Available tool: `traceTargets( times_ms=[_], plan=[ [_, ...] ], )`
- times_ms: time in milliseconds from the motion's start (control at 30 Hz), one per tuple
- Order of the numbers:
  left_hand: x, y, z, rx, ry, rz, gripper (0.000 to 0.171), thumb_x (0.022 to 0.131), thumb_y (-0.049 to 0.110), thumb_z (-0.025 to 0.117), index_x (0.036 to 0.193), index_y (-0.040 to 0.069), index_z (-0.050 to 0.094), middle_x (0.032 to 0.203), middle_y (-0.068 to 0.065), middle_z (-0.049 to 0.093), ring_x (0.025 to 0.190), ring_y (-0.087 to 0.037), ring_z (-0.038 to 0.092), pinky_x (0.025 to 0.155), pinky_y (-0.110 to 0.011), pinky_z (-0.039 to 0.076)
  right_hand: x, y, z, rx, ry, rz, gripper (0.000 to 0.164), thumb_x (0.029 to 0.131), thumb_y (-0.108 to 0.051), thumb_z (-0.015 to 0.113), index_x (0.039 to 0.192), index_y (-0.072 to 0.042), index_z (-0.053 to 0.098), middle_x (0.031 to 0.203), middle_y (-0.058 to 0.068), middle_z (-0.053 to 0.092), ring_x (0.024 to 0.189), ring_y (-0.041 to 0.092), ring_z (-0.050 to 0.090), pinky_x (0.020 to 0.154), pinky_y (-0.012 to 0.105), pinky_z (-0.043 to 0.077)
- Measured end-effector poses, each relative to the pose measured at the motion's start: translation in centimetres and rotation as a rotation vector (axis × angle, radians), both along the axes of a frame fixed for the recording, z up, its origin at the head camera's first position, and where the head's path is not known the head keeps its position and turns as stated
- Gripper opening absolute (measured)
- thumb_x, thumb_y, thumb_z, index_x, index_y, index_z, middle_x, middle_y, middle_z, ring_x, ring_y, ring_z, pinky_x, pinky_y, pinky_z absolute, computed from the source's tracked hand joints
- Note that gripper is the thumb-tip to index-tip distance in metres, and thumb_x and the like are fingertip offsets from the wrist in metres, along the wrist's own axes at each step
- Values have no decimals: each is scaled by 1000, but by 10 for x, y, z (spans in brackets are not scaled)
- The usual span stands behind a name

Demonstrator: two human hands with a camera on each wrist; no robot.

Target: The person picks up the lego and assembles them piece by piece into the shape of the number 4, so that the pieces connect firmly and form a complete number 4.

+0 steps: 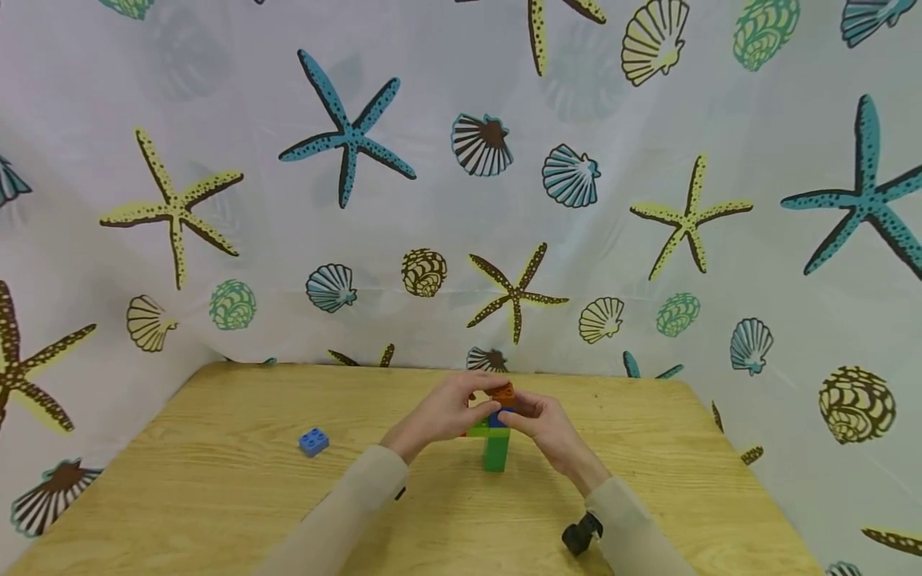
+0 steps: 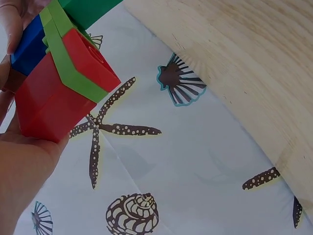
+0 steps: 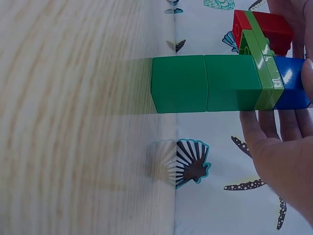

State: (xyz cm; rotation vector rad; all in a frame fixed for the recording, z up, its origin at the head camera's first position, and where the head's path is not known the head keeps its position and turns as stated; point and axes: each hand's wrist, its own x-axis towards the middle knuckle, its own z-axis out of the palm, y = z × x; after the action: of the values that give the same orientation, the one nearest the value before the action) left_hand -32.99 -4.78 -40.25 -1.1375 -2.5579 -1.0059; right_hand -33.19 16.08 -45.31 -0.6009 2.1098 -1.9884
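Note:
Both hands hold a toy building-brick structure that stands on the table. Its column of green bricks (image 3: 205, 83) carries lime plates (image 3: 266, 81), a blue brick (image 3: 289, 81) and an orange brick (image 1: 503, 392) on top. Red bricks (image 2: 54, 98) sit above and below the lime layer at the left side. From the left, my left hand (image 1: 450, 408) reaches over the top, its fingers at the orange brick and its palm by the red bricks. On the other side, my right hand (image 1: 547, 428) pinches the blue and orange bricks between thumb and fingers. The fingertips are partly hidden.
A loose blue brick (image 1: 314, 442) lies on the wooden table (image 1: 238, 480), left of the structure. Behind and beside the table hangs a white cloth (image 1: 403, 224) with starfish and shells. A black device (image 1: 582, 534) is at the right wrist.

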Motion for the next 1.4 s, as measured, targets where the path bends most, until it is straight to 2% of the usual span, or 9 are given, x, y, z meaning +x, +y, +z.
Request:
traceTargets(
  times_ms=[200,433,600,733,900,1000,1167,1300,1400],
  plan=[
    [3,2,1,-51,33,-1,42,96,17,63,138,13,58,134,-5,62,118,-23,60,87,-39,54,1,2,0,6,-18,-1,52,94,-21,67,141,-7,52,137,14,59,121,17,60,105,37,46],
    [6,2,-3,-51,90,33,41,97,19,63,137,12,59,135,-5,61,125,-27,56,103,-45,47,4,1,4,-23,-2,0,51,97,-24,63,143,-7,50,140,16,56,124,19,57,109,42,42],
    [5,2,-6,-24,63,44,41,97,20,63,137,16,59,127,-3,61,109,-20,60,86,-36,53,8,-1,6,-98,-41,-58,50,98,-24,61,142,-3,50,140,18,53,123,21,58,108,46,43],
    [3,1,-5,-6,39,49,40,97,20,63,136,17,60,114,-1,56,85,-14,50,68,-27,43,9,-8,10,-127,-57,-141,49,96,-26,64,137,-2,54,134,15,58,114,17,62,106,52,43],
    [2,-2,0,-6,-19,33,40,97,22,63,137,19,60,112,0,55,78,-17,47,61,-24,40,10,-13,14,-109,-31,-207,42,96,-25,64,131,-3,60,126,11,65,107,15,66,103,52,46],
    [0,-3,1,21,-52,28,40,96,22,64,136,22,61,111,2,58,83,-16,50,62,-24,43,10,-15,14,-99,-13,-221,40,96,-26,64,129,-3,61,122,11,66,105,16,66,101,53,47],
    [-1,-5,-2,100,-75,36,38,93,24,69,130,16,65,111,1,65,97,-18,60,71,-25,49,12,-15,13,-102,-25,-233,38,97,-24,63,129,-3,61,119,8,66,104,15,65,101,55,46],
    [-2,-8,-5,230,-119,95,34,91,27,71,123,14,69,114,0,69,100,-18,63,80,-30,53,11,-15,12,-99,-41,-231,39,98,-23,62,131,-4,60,119,7,66,105,15,65,102,52,47],
    [-4,-14,-3,335,-107,140,26,91,26,72,114,15,73,108,0,72,95,-16,65,83,-34,54,9,-15,12,-89,-42,-221,41,98,-26,62,134,-5,58,121,7,65,106,16,64,103,51,46]
  ],
)
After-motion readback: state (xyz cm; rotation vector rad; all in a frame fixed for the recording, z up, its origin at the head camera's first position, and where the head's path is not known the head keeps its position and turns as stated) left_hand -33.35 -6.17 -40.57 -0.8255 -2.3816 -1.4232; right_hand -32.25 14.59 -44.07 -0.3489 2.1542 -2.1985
